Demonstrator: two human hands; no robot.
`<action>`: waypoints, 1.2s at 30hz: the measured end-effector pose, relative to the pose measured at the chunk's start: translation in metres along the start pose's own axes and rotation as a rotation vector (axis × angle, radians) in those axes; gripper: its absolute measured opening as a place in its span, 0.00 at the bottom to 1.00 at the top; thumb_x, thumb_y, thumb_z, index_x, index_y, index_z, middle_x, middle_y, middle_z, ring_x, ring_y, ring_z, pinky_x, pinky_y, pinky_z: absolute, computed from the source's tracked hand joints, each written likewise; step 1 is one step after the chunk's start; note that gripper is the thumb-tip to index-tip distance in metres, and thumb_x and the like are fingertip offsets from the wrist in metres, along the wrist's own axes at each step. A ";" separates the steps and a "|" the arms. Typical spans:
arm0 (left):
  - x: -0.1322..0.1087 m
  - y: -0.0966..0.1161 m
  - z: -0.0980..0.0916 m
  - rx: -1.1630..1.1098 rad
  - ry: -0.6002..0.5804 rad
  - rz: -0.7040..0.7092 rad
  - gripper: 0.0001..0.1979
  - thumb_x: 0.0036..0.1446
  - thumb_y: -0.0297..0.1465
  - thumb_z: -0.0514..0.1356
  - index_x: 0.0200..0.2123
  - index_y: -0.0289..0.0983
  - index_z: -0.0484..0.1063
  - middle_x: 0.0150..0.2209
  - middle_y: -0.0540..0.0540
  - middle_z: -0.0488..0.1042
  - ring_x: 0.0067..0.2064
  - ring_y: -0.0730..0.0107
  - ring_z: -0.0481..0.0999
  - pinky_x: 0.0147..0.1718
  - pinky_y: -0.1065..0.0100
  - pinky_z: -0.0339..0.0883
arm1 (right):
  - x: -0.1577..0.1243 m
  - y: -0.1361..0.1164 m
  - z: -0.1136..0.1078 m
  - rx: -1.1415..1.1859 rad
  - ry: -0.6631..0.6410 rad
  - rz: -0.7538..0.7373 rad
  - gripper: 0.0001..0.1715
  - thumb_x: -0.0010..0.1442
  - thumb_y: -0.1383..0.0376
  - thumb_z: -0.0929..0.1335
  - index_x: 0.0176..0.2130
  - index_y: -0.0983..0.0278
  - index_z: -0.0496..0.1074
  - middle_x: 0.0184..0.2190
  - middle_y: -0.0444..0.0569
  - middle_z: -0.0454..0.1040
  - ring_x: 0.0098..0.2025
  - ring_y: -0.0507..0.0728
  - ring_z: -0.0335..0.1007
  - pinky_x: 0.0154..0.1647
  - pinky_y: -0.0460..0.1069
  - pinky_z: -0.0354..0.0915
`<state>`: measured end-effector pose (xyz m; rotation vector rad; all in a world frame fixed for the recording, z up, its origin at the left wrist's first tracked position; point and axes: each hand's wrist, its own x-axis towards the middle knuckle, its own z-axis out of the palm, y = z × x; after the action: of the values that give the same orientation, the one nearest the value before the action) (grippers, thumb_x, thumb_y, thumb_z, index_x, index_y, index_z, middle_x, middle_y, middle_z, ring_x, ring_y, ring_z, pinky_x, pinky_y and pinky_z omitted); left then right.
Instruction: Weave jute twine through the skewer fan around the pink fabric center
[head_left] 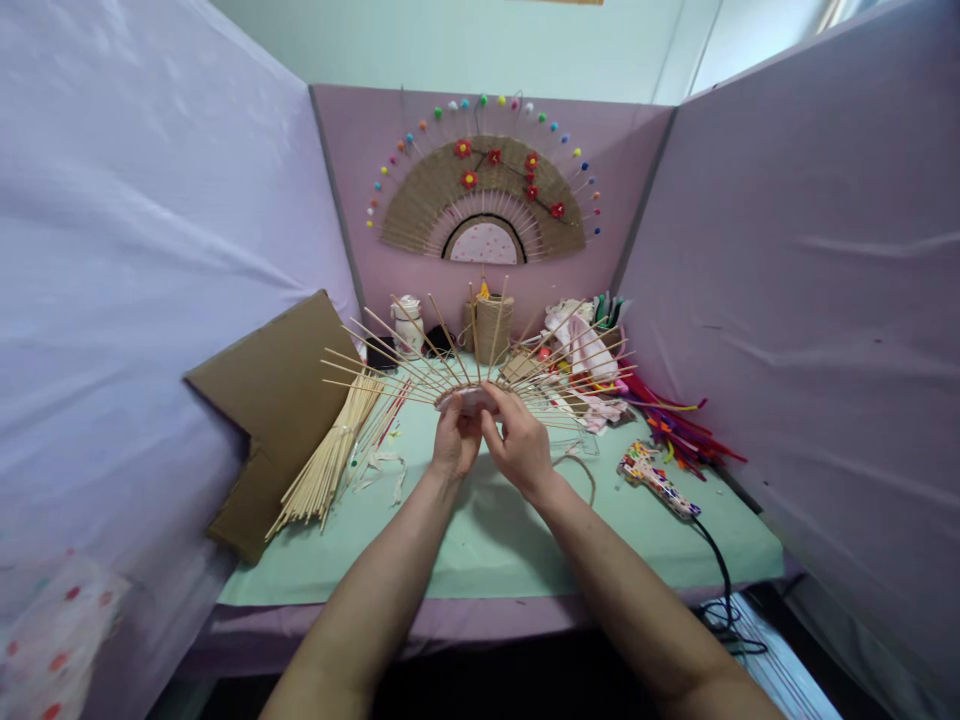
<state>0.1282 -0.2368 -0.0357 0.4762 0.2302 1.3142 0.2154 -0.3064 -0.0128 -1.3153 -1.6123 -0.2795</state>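
A fan frame [472,400] of thin wooden sticks spreads out from a small pale base above the middle of the table. My left hand [456,440] grips the base from the left and below. On its right side, my right hand [517,438] pinches the same base, with the index finger along its upper edge. Both hands are close together, and the sticks fan away from me to the left, back and right. A brown cord [589,478] lies on the table to the right of my right hand.
A stick bundle [330,450] and cardboard [277,410] lie left. Twine spools [493,328] and a white bottle [408,325] stand behind. Fabric [581,345], pipe cleaners [682,425] and a corded glue gun [658,480] lie right. A decorated fan [420,205] hangs on the back panel.
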 end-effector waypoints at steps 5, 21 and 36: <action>0.003 0.002 0.000 -0.057 0.040 0.055 0.07 0.52 0.32 0.68 0.30 0.37 0.72 0.31 0.53 0.77 0.35 0.77 0.76 0.39 0.73 0.69 | -0.007 0.010 -0.005 0.054 0.242 -0.098 0.11 0.62 0.67 0.64 0.45 0.62 0.70 0.45 0.54 0.70 0.45 0.58 0.70 0.46 0.55 0.70; -0.001 -0.001 0.005 -0.130 0.102 0.004 0.05 0.56 0.29 0.65 0.31 0.37 0.71 0.31 0.53 0.77 0.36 0.79 0.76 0.37 0.76 0.68 | 0.006 0.026 0.001 -0.124 0.127 -0.153 0.21 0.67 0.71 0.58 0.52 0.63 0.72 0.38 0.52 0.70 0.41 0.57 0.64 0.44 0.52 0.65; 0.004 0.006 0.009 -0.203 0.297 -0.014 0.08 0.64 0.28 0.56 0.32 0.34 0.71 0.30 0.51 0.77 0.33 0.78 0.76 0.33 0.76 0.73 | -0.019 0.056 -0.009 -0.178 -0.022 0.027 0.09 0.64 0.67 0.62 0.41 0.64 0.71 0.38 0.54 0.71 0.43 0.61 0.65 0.47 0.56 0.64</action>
<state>0.1281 -0.2340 -0.0245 0.1058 0.3416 1.3758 0.2656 -0.3029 -0.0451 -1.4781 -1.6157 -0.4009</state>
